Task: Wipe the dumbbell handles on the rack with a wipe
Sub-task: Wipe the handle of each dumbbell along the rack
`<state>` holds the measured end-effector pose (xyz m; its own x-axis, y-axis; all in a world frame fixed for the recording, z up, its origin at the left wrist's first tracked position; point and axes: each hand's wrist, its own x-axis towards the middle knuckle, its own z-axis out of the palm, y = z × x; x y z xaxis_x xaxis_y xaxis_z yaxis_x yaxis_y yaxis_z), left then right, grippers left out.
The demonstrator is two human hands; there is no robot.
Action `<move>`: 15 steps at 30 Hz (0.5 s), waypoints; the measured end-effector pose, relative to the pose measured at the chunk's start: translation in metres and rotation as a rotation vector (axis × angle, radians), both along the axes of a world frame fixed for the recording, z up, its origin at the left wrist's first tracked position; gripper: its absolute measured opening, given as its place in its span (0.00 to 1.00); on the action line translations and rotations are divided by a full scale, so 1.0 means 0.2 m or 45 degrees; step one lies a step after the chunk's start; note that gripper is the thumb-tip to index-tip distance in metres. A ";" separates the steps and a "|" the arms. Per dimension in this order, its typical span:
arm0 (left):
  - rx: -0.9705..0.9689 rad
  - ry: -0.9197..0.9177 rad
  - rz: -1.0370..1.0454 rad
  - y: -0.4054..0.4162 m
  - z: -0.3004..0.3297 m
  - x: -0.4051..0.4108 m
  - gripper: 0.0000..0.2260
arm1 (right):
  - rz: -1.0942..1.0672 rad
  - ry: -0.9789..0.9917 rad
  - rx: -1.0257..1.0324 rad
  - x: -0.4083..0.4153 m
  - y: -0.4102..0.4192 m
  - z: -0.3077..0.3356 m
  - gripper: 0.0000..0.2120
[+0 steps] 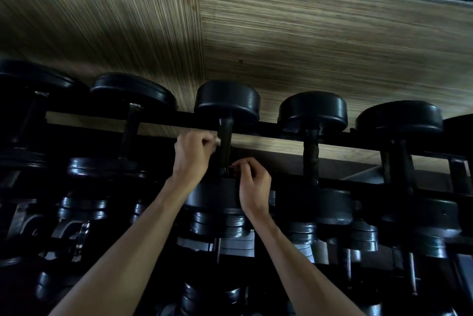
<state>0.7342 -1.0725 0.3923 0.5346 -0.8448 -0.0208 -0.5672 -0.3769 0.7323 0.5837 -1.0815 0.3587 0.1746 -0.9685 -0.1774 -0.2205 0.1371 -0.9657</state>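
Head camera: A person leans over a dark rack (340, 140) of black dumbbells, both bare forearms reaching up to the middle dumbbell (227, 100) of the top row, which lies across the rails with its handle (225, 148) running toward the camera. The left hand (193, 155) sits just left of the handle, its fingers (208, 143) curled and pinched around a pale scrap that appears to be the wipe (217, 141), pressed against the handle's upper stretch. The right hand (253, 185) is lower, at the handle's near end beside the front weight head; its fingers (243, 166) are curled together near a small shiny spot, but whether they grip the wipe's other end, the handle or nothing cannot be told in the gloom. Neighbouring dumbbells sit close on either side, with more stacked on the lower tiers, and a striped wooden floor (307, 47) shows beyond.

Only a sliver of wipe shows, so the likely failure is a partial pass: a small bunched cloth may skip the underside of the handle. The pinch looks light and could let the wipe drop between the rails into the dark tiers below. Knuckles also risk catching between the handle and the close-set weight heads
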 end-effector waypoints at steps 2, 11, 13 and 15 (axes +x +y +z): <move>-0.202 -0.152 0.018 -0.10 -0.02 -0.01 0.03 | 0.000 0.018 0.007 0.00 0.00 0.01 0.12; -0.096 -0.104 -0.314 -0.05 -0.09 0.03 0.02 | 0.011 0.017 0.016 0.00 0.00 0.01 0.12; -0.085 -0.038 -0.323 0.01 -0.08 0.04 0.02 | 0.005 0.009 0.017 -0.01 0.00 0.01 0.13; -0.229 -0.059 -0.214 0.00 -0.06 0.03 0.03 | 0.008 -0.004 0.020 -0.01 0.00 0.01 0.13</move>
<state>0.7408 -1.0726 0.3806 0.3834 -0.9098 0.1591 -0.6455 -0.1407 0.7507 0.5827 -1.0816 0.3602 0.1812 -0.9645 -0.1919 -0.2183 0.1509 -0.9641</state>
